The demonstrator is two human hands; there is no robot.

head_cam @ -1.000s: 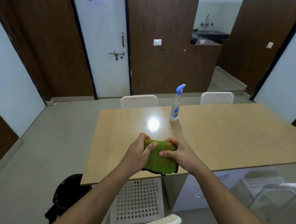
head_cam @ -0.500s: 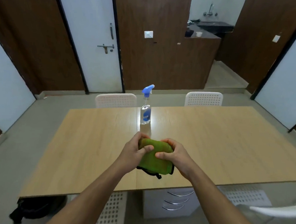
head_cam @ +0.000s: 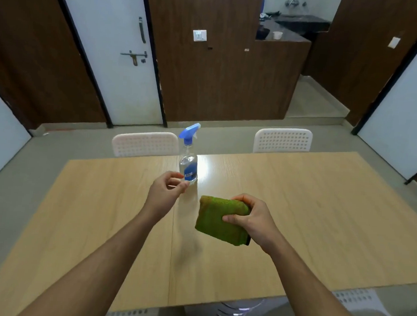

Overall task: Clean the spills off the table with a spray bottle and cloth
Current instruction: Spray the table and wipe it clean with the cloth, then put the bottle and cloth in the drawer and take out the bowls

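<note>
**Bottle just ahead of your left hand**

Head view: spray bottle (head_cam: 188, 166) stands upright on the desk (head_cam: 321, 213), long axis vertical, just beyond your left hand (head_cam: 165, 194). Its fingers (head_cam: 182, 186) are loosely apart, grasping nothing (contact unclear). Your right hand (head_cam: 252, 220) grips the folded green cloth (head_cam: 217, 219), farther from the bottle.

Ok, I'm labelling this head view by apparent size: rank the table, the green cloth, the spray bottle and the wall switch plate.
1. table
2. green cloth, though it is nearer the camera in the right hand
3. spray bottle, slightly less area than the cloth; a close call
4. wall switch plate
</note>
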